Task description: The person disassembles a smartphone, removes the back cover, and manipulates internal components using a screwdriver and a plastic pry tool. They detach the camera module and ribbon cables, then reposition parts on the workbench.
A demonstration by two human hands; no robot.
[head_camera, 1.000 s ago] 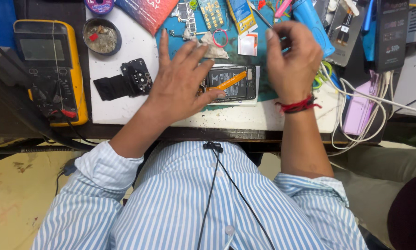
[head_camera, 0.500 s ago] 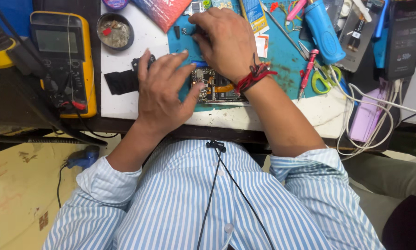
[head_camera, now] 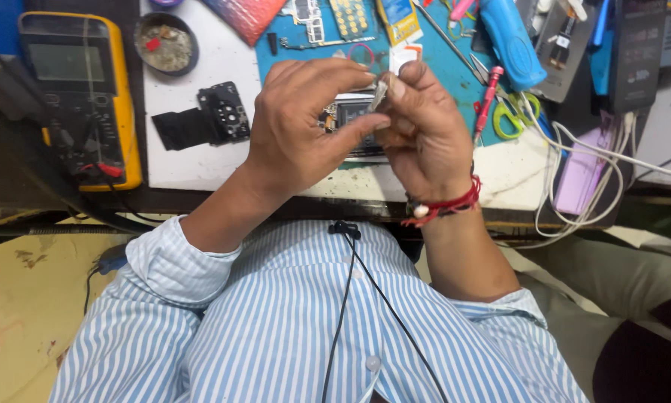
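Your left hand (head_camera: 306,127) grips the opened phone (head_camera: 354,123) | your right hand (head_camera: 421,127) pinches a small metal part (head_camera: 381,91) above the phone | multimeter (head_camera: 78,97) far left of it.

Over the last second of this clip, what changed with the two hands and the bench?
The right hand came back from the far tools to meet the left hand; both now pinch a small part above the opened phone. The multimeter, black camera module and red screwdriver look unmoved.
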